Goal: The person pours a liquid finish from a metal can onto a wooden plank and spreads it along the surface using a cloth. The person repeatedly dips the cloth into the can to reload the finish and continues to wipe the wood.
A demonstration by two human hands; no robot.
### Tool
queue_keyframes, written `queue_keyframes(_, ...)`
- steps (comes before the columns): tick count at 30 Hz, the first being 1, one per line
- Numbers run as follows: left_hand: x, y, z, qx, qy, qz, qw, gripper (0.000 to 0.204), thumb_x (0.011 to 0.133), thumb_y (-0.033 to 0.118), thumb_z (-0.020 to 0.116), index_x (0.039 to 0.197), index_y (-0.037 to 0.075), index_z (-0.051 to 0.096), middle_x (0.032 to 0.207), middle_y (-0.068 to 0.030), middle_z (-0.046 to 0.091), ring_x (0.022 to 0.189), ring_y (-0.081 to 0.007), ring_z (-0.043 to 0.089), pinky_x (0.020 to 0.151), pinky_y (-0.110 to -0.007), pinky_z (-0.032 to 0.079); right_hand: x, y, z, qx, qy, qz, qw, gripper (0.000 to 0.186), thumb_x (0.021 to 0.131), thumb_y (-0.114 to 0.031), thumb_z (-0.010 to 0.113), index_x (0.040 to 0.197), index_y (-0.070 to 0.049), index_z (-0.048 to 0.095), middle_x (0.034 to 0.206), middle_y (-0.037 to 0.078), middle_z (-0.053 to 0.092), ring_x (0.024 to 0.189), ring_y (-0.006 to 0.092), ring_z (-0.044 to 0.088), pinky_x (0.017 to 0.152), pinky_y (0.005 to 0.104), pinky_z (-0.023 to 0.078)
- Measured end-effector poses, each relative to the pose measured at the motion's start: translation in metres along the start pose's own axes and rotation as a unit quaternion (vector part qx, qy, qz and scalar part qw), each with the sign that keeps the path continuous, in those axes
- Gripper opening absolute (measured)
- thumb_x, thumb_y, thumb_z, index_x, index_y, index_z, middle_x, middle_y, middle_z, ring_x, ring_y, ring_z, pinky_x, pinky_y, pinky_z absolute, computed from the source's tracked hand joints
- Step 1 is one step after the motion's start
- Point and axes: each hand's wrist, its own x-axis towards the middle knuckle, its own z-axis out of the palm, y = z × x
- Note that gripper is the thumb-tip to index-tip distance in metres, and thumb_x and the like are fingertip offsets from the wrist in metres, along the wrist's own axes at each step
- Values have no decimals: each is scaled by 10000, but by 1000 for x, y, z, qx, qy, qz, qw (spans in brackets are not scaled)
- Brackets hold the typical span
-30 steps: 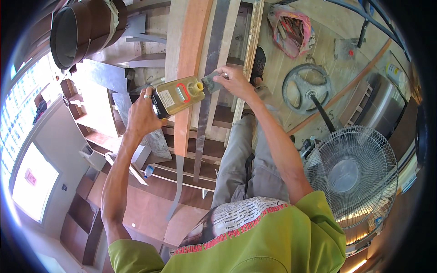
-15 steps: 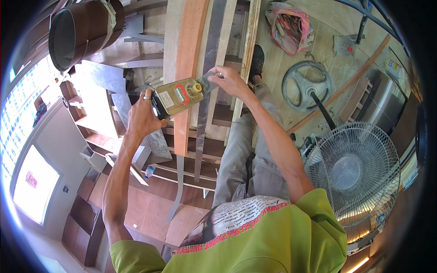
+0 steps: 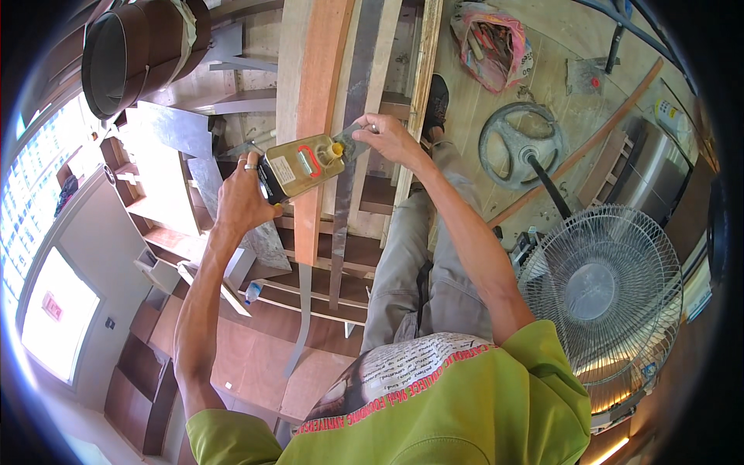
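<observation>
- gold can (image 3: 291, 172), red-ringed, black-ended, at the left fingers (image 3: 250, 163)
- yellow spout (image 3: 338, 149) near the right fingers (image 3: 370, 129)
- mottled grey flat piece (image 3: 353, 141) in the right fingers

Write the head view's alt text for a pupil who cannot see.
The left hand holds a gold rectangular can, its yellow spout beside a flat grey piece in the right hand, over wooden boards. A pedestal fan stands at right.

Vs a second ago: right hand (image 3: 391, 141) shifted slightly left, bringing the thin grey piece (image 3: 350, 143) in its fingers closer to the can's yellow spout (image 3: 338, 149). View drifted slightly.
</observation>
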Motion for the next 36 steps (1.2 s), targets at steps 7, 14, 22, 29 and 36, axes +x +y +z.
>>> queue_keyframes(7, -2, 4, -2, -10, -8, -2, 1000, 895, 505, 201, 876, 1257, -4, 436, 1157, -210, 578, 965, -425, 656, 842, -472, 560, 1, 10, -1, 29, -4, -8, 1000, 250, 899, -169, 665, 1053, 29, 663, 829, 83, 693, 747, 112, 605, 704, 285, 479)
queue_keyframes(14, -8, -6, 10, -54, 17, 21, 998, 880, 500, 174, 883, 1234, 4, 430, 1166, -207, 561, 1001, -424, 635, 826, -481, 553, 0, 9, -8, 57, -31, -1, 998, 238, 919, -174, 658, 1071, 8, 668, 803, 9, 644, 711, 74, 556, 650, 251, 445)
queue_keyframes(22, -20, -17, 23, -144, 92, 31, 985, 851, 506, 157, 876, 1227, 38, 441, 1159, -184, 559, 1023, -413, 615, 834, -470, 537, -8, -28, -23, 78, -67, 17, 995, 240, 943, -192, 649, 1104, -14, 661, 898, -11, 649, 780, 52, 567, 704, 231, 465)
queue_keyframes(29, -19, -24, 35, -204, 144, 54, 967, 803, 543, 193, 869, 1209, 43, 445, 1111, -177, 567, 999, -413, 615, 801, -474, 525, -17, -61, -32, 71, -60, -2, 996, 206, 952, -195, 647, 1066, -24, 654, 939, -17, 664, 831, 44, 592, 765, 226, 484)
queue_keyframes(36, -19, -17, 33, -229, 164, 74, 957, 792, 551, 198, 869, 1210, 56, 453, 1101, -180, 573, 984, -416, 620, 801, -472, 523, -25, -64, -36, 38, -70, -19, 997, 234, 941, -213, 666, 1082, -28, 649, 900, -31, 648, 781, 35, 549, 712, 215, 451)
